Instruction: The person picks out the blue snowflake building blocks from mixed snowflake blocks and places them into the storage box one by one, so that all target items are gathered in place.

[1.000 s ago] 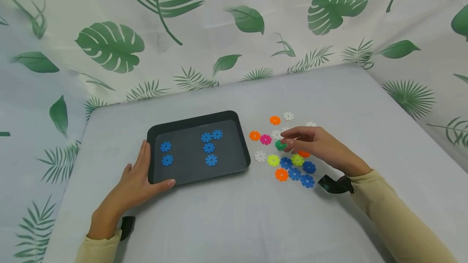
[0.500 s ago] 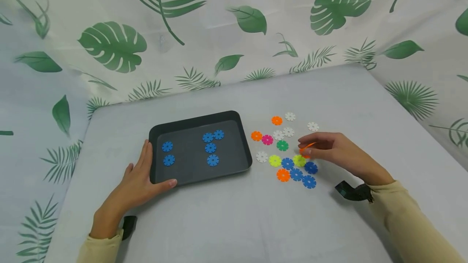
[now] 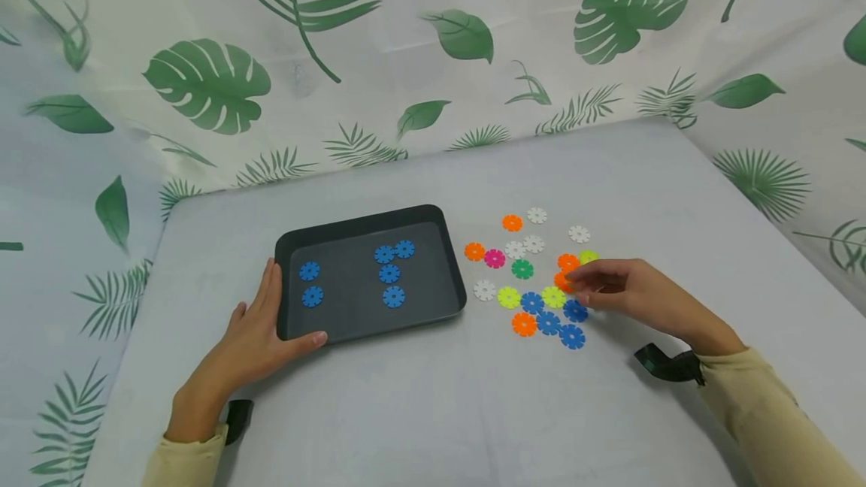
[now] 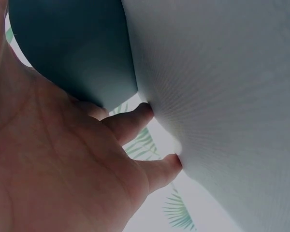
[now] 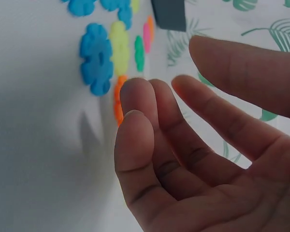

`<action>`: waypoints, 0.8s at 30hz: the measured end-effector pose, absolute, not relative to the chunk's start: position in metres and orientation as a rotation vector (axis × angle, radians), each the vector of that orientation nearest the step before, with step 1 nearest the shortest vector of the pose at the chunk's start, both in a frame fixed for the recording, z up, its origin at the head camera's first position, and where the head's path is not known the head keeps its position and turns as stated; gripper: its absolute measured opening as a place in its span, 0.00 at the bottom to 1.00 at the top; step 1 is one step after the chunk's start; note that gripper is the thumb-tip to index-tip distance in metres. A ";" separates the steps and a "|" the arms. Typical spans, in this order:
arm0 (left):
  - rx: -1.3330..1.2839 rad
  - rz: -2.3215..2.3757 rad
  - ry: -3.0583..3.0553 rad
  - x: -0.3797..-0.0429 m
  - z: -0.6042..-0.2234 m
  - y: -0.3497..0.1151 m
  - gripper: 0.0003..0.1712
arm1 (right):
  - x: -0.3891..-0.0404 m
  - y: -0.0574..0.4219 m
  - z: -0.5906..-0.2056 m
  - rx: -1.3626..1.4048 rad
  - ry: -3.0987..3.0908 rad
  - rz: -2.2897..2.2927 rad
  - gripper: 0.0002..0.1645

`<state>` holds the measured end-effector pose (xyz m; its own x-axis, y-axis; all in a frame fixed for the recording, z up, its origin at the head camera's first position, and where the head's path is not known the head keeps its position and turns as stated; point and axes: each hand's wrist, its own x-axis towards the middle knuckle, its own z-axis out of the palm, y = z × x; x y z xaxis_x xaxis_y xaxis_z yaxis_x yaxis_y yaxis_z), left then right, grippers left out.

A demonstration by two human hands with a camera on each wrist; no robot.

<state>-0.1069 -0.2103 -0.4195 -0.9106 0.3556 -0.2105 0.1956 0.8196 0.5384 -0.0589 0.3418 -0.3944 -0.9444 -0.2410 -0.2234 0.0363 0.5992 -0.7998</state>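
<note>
My left hand (image 3: pixel 246 340) rests against the left end of a dark grey tray (image 3: pixel 358 329), fingers straight along its side and thumb at the front edge. The tray's wall (image 4: pixel 82 53) shows beside the palm in the left wrist view. Several blue notched discs (image 3: pixel 389 273) lie in the tray. My right hand (image 3: pixel 632 295) hovers at the right side of a scatter of discs, fingers loosely bent and apart from the thumb. Its fingertips overlap an orange disc (image 3: pixel 564 281), near a blue disc (image 3: pixel 576 311). The right wrist view shows nothing between the fingers (image 5: pixel 135 140).
Right of the tray lie loose flat discs: a green one (image 3: pixel 522 269), a pink one (image 3: pixel 495 258), a yellow one (image 3: pixel 509 297), and several white, orange and blue ones. A white cloth (image 3: pixel 406 404) covers the table. A leaf-print curtain (image 3: pixel 379 43) stands behind.
My right hand has moved right and slightly toward me, from over the green disc to the orange ones, uncovering orange, yellow and white discs. The left hand and tray stay put.
</note>
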 end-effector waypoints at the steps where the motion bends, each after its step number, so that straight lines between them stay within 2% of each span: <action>1: 0.420 0.752 2.702 -0.107 -0.420 -0.210 0.80 | -0.059 0.342 -0.396 -0.166 2.533 -1.250 0.20; 10: 0.411 0.755 2.699 -0.107 -0.420 -0.210 0.80 | -0.054 0.341 -0.406 -0.262 2.689 -1.079 0.15; 24: 0.415 0.756 2.698 -0.107 -0.420 -0.209 0.80 | -0.055 0.339 -0.415 -0.509 2.779 -0.945 0.17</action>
